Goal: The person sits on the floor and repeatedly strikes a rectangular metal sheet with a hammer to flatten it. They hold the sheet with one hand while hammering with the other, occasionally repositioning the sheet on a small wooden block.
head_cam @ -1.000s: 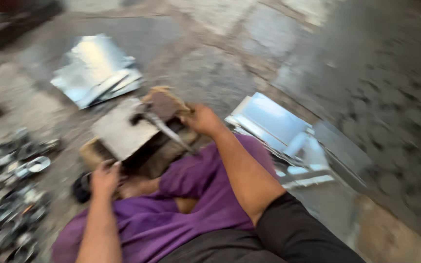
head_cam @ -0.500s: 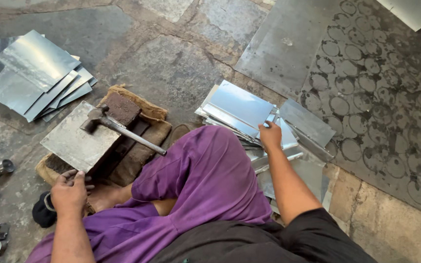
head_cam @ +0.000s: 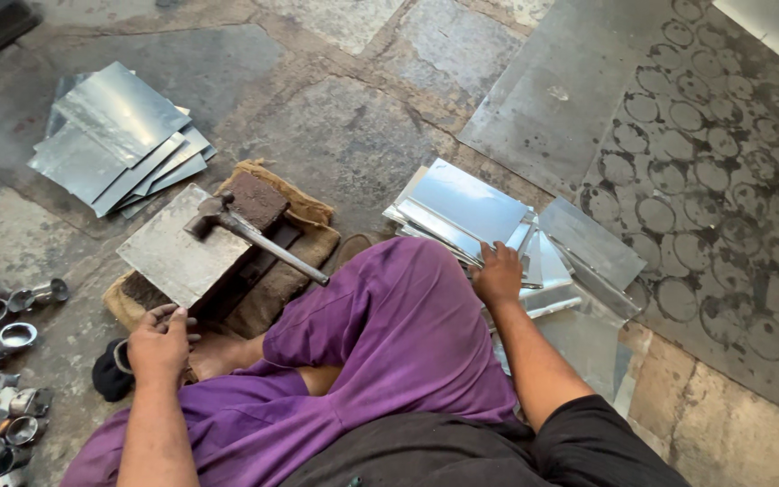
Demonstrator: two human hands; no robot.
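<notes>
Fingers of the right hand (head_cam: 496,275) press flat, pinching nothing, on the stack of metal sheets (head_cam: 471,209); thin, stiff, sharp-edged, best lifted by a corner.

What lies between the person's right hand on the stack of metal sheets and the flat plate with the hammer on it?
The raised knee in purple cloth lies between the right hand on the stacked sheets and the plate.

Shiny metal sheets (head_cam: 466,206), rough burlap pad (head_cam: 304,243)
</notes>
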